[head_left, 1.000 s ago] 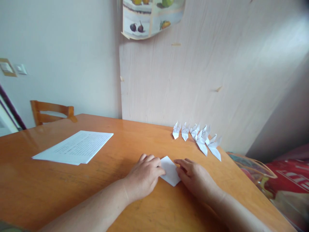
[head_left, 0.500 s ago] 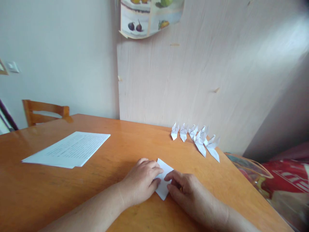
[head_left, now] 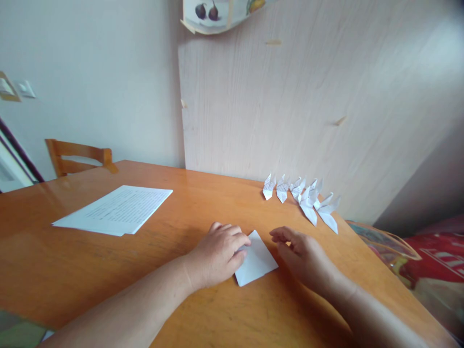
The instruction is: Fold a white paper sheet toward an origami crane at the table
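On the paper (head_left: 258, 263), the left hand's (head_left: 213, 256) parted fingers are pressing, ideally evenly to prevent slipping, while the right hand (head_left: 306, 256) is hovering beside it, loosely open.

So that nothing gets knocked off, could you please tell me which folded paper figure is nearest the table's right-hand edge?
It is the rightmost figure; all the other folded figures stand to its left.

Wooden chair (head_left: 79, 155) beside pale wall (head_left: 97, 72)

Wooden table (head_left: 203, 203) with printed sheets (head_left: 119, 210), folded white paper (head_left: 256, 261) and perhaps six paper figures (head_left: 308, 204).
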`<act>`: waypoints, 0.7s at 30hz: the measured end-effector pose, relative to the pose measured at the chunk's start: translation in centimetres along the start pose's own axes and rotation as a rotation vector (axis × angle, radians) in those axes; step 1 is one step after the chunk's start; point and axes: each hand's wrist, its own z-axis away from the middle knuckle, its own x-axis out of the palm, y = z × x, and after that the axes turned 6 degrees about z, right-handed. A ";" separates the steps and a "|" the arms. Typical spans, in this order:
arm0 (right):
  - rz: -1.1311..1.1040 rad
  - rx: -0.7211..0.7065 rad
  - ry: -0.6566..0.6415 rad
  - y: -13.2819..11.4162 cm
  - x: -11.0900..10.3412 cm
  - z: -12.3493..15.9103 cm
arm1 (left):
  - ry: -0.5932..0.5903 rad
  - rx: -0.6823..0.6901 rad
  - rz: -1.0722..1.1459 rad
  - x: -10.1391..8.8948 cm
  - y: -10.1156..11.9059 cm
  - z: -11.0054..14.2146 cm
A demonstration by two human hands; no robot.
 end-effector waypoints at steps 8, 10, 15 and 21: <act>0.161 -0.077 -0.004 -0.2 0.0 0.1 | -0.073 0.017 0.031 -0.3 0.8 0.3; 0.154 -0.074 -0.027 -0.4 -0.2 0.1 | -0.081 0.039 0.054 -0.5 0.6 0.2; 0.192 -0.148 -0.006 -0.2 -0.2 0.1 | -0.080 0.074 0.092 -0.8 -0.5 0.3; 0.229 -0.234 -0.094 0.0 0.2 0.2 | -0.082 0.072 0.094 -0.8 -0.5 0.4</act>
